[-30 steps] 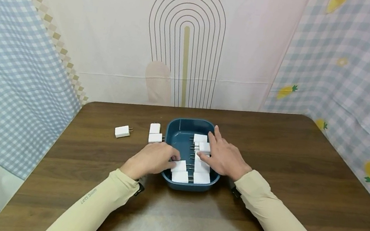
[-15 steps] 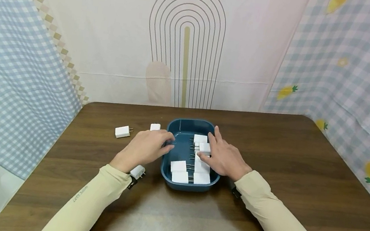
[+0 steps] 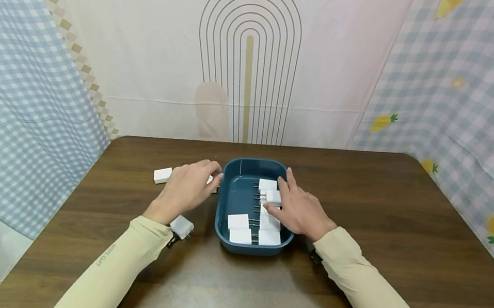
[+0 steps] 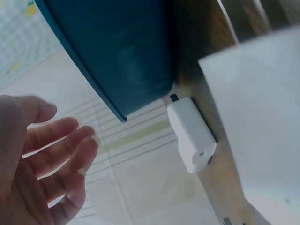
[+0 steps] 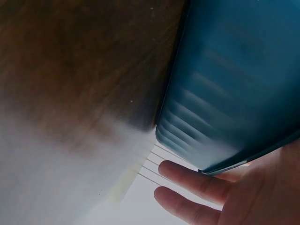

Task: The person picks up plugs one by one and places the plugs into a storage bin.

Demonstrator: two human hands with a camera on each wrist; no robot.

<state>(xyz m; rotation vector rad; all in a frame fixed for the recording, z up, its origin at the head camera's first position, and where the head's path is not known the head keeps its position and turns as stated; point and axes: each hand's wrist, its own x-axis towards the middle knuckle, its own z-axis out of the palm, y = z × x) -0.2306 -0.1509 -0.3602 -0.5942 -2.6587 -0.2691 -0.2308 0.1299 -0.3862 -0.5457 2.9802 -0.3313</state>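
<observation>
My left hand [image 3: 188, 185] hovers just left of a blue plastic tray [image 3: 251, 250], over the white plug adapters there, which it mostly covers in the head view. In the left wrist view, its loosely bent fingers [image 4: 61, 140] hold nothing, and one white plug adapter [image 4: 192, 133] lies on the table beside the tray wall. My right hand [image 3: 301, 208] rests over the tray's right rim with fingers spread, its fingertips at a plug adapter [image 3: 273, 197] inside. Several adapters line the tray's right side, prongs pointing left; two more, including one white adapter [image 3: 238, 221], sit at the front left.
Another white adapter [image 3: 162, 175] lies farther left on the wooden table [image 3: 376, 202], partly behind the left hand. Close beside the left wrist is a white adapter [image 3: 181, 226] with its prongs showing. A patterned cloth [image 3: 156, 59] hangs behind the table.
My left hand has let go of the front-left adapter in the tray, lifted out and moved left and away from me over the adapters beside the tray. The right hand stays in place.
</observation>
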